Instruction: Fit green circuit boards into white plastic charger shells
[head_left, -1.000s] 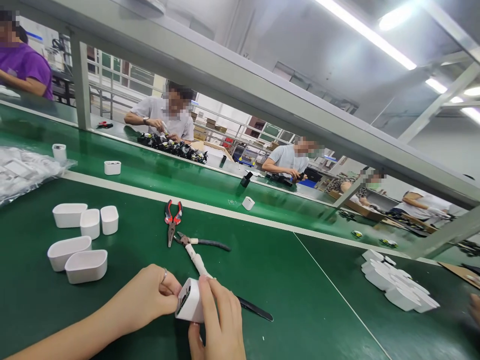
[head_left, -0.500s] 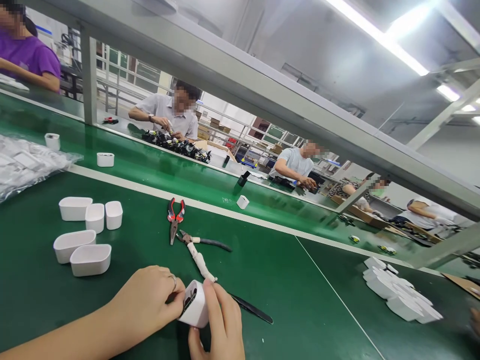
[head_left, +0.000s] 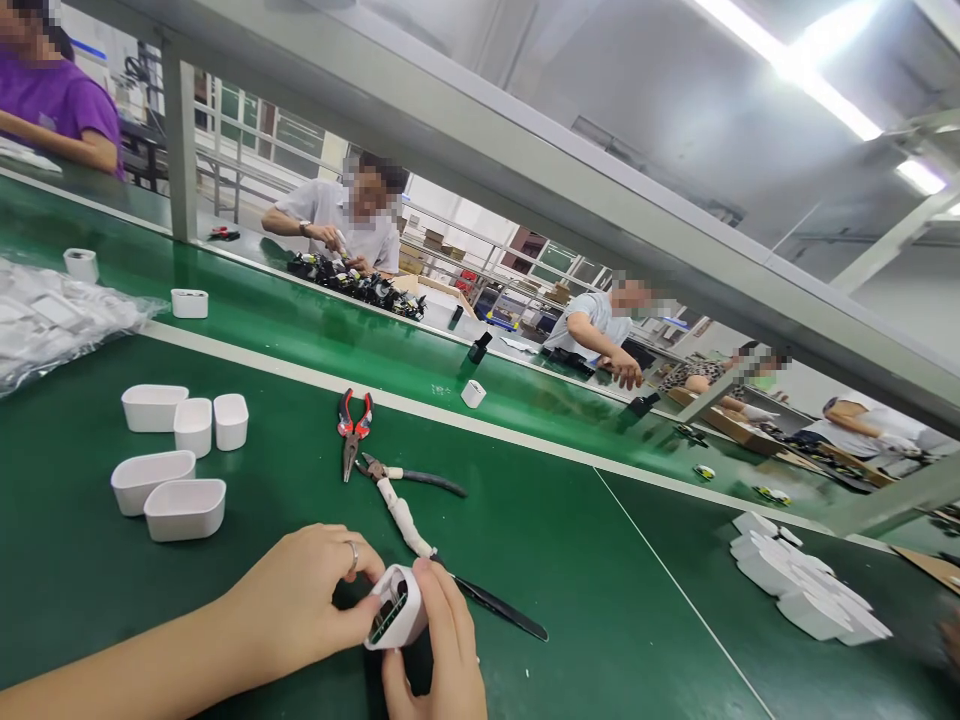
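1. The white plastic casing (head_left: 394, 608) sits just above the green desk (head_left: 600, 620), tilted, with its dark slotted opening facing up toward the camera.
2. The left hand (head_left: 296, 600) and the right hand (head_left: 442, 650) pinch it from 2 sides, their fingers closed snugly on its walls (a light, even pinch leaves the slot in clear view).
3. Just beyond lie the white-taped pliers (head_left: 397, 510) and a black strip (head_left: 501, 608).
4. Farther off stand the red-handled long-nose pliers (head_left: 351, 430) and 5 white cups (head_left: 184, 510).
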